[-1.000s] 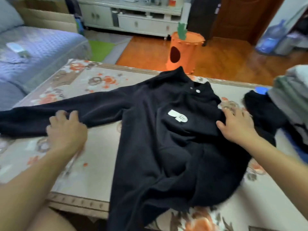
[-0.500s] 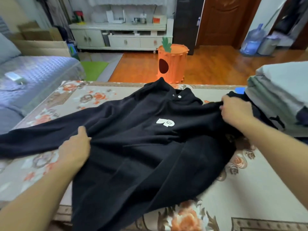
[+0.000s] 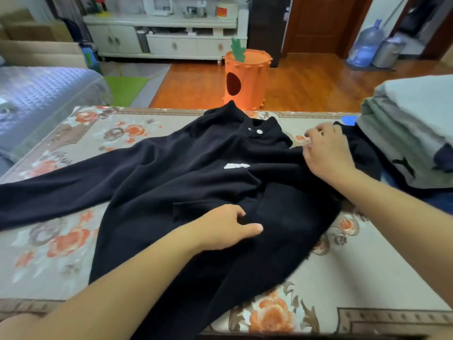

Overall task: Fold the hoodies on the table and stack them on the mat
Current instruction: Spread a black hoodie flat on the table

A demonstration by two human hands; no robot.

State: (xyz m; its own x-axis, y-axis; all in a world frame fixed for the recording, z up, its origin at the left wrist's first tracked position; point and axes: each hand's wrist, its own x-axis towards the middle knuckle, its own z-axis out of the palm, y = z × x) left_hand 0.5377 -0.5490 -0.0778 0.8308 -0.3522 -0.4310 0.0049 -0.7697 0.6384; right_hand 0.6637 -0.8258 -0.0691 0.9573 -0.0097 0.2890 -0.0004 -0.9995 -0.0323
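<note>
A black hoodie (image 3: 196, 182) lies spread front-up across the table (image 3: 355, 278), which is covered with a beige cloth printed with orange flowers. Its collar, with two snap buttons, points toward the far edge; one sleeve stretches out flat to the left, and the hem hangs over the near edge. A small white logo sits on the chest.

The left hand (image 3: 225, 229) rests on the lower body of the hoodie, its fingers curled into the fabric and pinching up a fold, thumb stretched out to the right. The right hand (image 3: 328, 153) is at the garment's right shoulder, fingers bent and gripping the cloth there, near the collar. The two hands are well apart, one low on the torso, one high at the shoulder.

At the right edge of the table stands a stack of folded garments (image 3: 411, 128) in grey, green and pale tones, just beside the right hand, with dark fabric lying between them. Beyond the table, on the wooden floor, stands an orange carrot-shaped bin (image 3: 247, 79)
</note>
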